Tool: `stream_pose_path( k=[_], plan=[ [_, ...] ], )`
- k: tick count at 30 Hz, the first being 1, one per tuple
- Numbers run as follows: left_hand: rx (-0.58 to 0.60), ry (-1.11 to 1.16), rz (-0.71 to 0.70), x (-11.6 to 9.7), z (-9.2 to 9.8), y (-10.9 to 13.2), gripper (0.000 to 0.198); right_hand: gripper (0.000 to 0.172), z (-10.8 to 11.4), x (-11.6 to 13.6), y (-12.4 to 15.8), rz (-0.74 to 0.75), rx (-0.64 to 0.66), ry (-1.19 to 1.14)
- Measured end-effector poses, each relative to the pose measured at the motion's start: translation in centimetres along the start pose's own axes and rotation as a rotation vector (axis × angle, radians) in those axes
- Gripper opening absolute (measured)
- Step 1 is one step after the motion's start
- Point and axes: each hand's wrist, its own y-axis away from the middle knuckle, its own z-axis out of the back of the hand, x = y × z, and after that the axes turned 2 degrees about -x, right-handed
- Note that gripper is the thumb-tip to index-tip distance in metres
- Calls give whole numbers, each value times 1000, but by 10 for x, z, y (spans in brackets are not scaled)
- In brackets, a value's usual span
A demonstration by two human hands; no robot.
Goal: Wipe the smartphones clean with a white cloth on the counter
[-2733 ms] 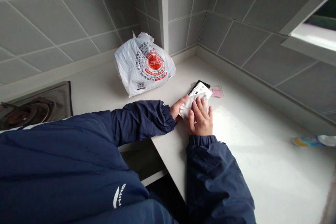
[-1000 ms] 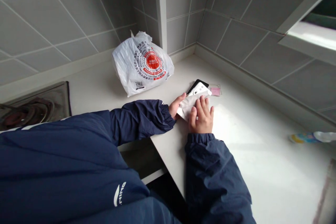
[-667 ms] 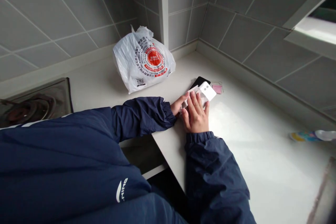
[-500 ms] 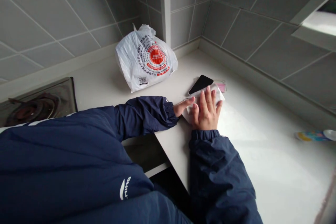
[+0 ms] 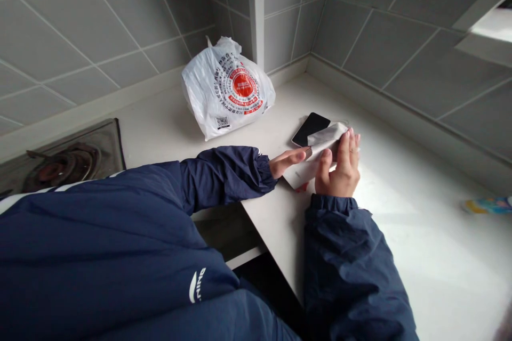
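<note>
Clock positions are referring to the head view, with the white, flat, rectangular phone point(image 5: 301, 174) forming the centre of the dial. The phone is sitting between both hands near the counter's edge, faint lettering showing on its exposed face. The left hand point(image 5: 287, 162) is holding it at 9 o'clock: the thumb is lying extended over the edge, while the other fingers are running out of sight underneath. The right hand point(image 5: 341, 168) is covering the 3 o'clock side, its fingers pressing together and the thumb standing apart; whether it is pinching anything cannot be told. A creased, white, thin tissue point(image 5: 325, 136) is extending from beneath the right fingers towards 11 o'clock. A black-faced, rectangular phone with a pale rim point(image 5: 310, 129) is lying at 12 o'clock on the smooth, white countertop point(image 5: 400, 245). A small, red, partly hidden item point(image 5: 303, 187) is showing at 6 o'clock; its identity is remaining unclear. A white plastic bag with red and black print point(image 5: 228, 90) is standing at 10 o'clock, and a dark, round, metal burner point(image 5: 60, 168) is occupying 9 o'clock, well apart.
</note>
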Motion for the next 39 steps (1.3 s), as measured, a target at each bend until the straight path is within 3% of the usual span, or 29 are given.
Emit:
stream_pose_path(
  k=[1, 3, 9, 11, 18, 27, 32, 39],
  plan=[
    [56, 73, -1, 3, 2, -2, 89, 58, -2, 0, 3, -8, 0, -1],
    [18, 214, 1, 7, 3, -8, 83, 58, -7, 2, 9, -3, 45, 19],
    [-341, 621, -23, -2, -3, -22, 72, 46, -9, 32, 20, 139, 291, -23],
    [-393, 667, -49, -9, -3, -21, 71, 43, -5, 39, 19, 181, 326, -40],
    [-172, 746, 116, -22, 4, -13, 98, 34, -5, 41, 20, 296, 300, -84],
    [-165, 803, 108, -31, 5, -11, 103, 24, -6, 33, 21, 284, 139, -50],
    [-246, 759, 121, -23, 10, -18, 94, 40, -8, 31, 23, 205, 185, 36],
    [-120, 593, 102, -7, 1, -19, 72, 69, -10, 23, 21, 60, 162, 135]
  ],
)
